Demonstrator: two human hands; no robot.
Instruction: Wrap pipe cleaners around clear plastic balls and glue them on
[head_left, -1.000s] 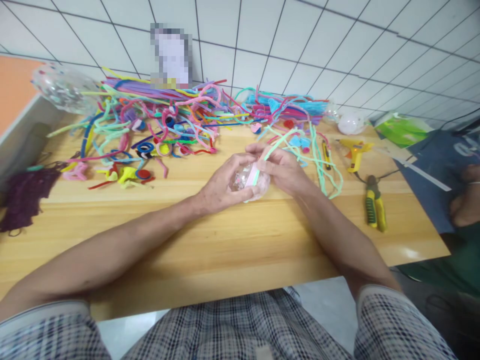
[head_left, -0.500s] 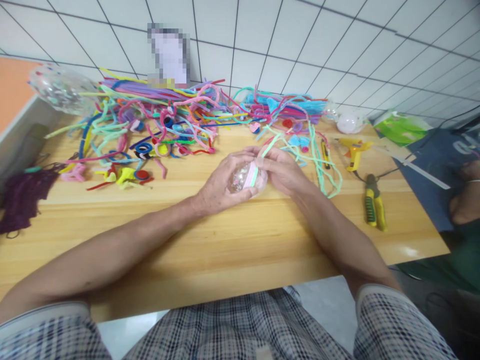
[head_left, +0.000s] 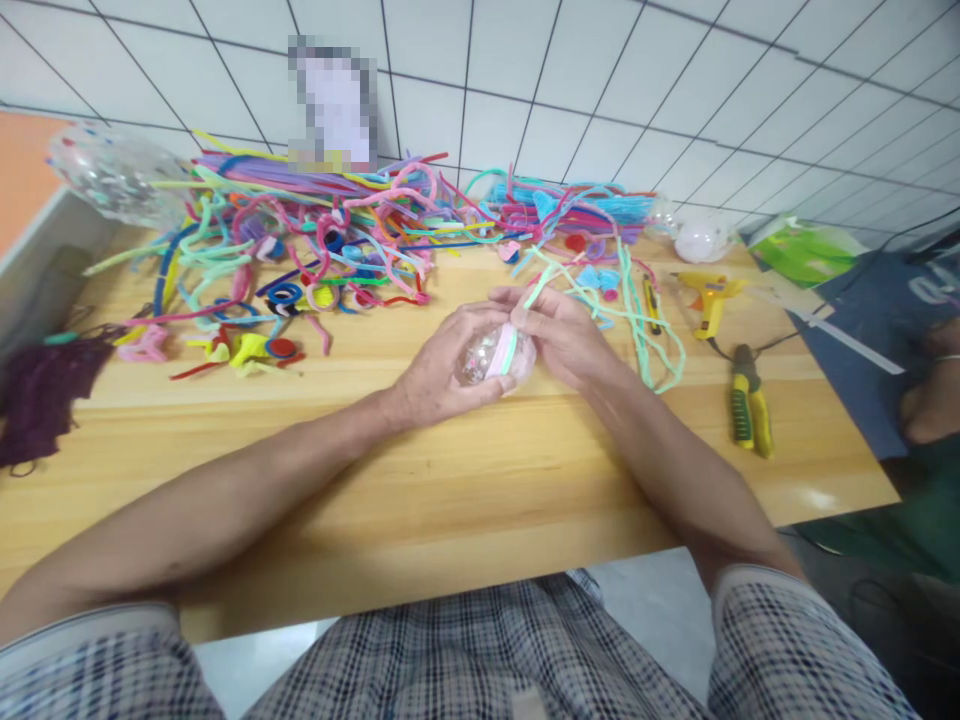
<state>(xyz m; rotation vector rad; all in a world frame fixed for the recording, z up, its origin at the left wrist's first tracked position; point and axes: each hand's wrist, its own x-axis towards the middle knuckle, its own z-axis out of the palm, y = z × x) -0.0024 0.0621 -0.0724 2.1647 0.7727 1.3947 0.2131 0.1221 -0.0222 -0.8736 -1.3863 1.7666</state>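
While the left hand (head_left: 439, 368) curves around the clear ball (head_left: 478, 358), fingers over the top and thumb along the near side, my worry from where I stand is slipping: that shell looks smooth and round, so a loosened thumb could let it turn and drag its wrapping askew. The right hand (head_left: 564, 335) is nearly closed, thumb and fingers pinching a mint-green pipe cleaner (head_left: 535, 288) at the ball's upper right, with a length of it poking up past the fingertips. Pull too hard there and the strip might ride off the curve; let go early and, being springy, it could lift away. That free end also points toward the loose mint-green strands (head_left: 643, 335) on the tabletop (head_left: 420, 490), so it might snag if the hands drift that way. As for the ball, it sits between both hands in front of the wearer, though I can't tell whether its underside touches the wood. It's see-through, with shiny flecks showing on its left part, a paler, pinkish right side, and a pale pink band (head_left: 499, 352) running slantwise across the middle, edged by a narrow green stripe.
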